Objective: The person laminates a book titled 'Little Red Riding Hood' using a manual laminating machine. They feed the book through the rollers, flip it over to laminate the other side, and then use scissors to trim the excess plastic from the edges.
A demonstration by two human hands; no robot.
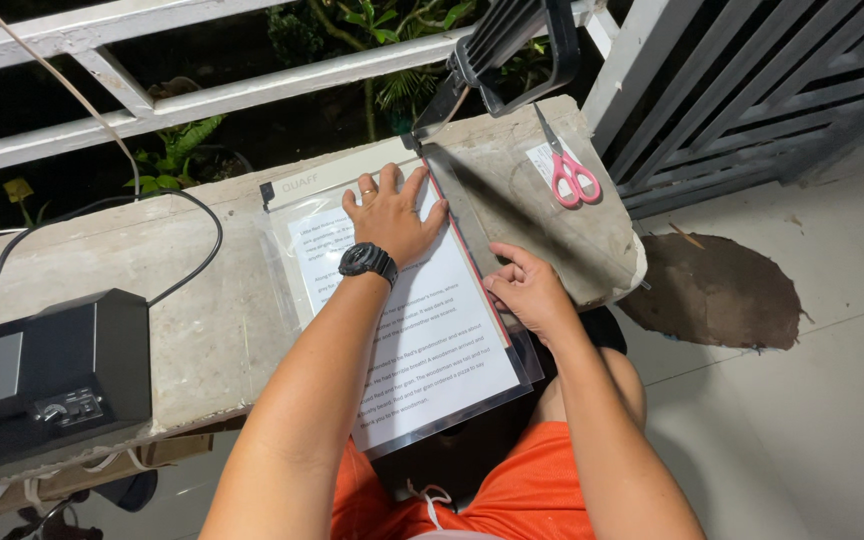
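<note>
Flat and open, the left hand (392, 213) presses palm-down on the upper part of a laminated sheet (422, 330) of printed text, fingers spread, gripping nothing; a black wristwatch (367, 261) sits on that wrist, and a ring shows on one finger; the right hand (527, 288) rests at the sheet's right edge, fingers curled with the tips touching the margin, though whether it pinches the edge cannot be told. The sheet lies on the base of a paper trimmer (352, 180), which sits on a concrete ledge (192, 320); its lower corner overhangs the ledge above the person's orange shorts (542, 480). The trimmer's black blade arm (502, 45) stands raised at the far end, tilted up over the white railing (152, 110). Pink-handled scissors (567, 170) lie on the ledge to the right, well apart from both hands; a black laminator (42, 375) sits at the left end of the ledge, its black cable (202, 250) looping across the concrete.
</note>
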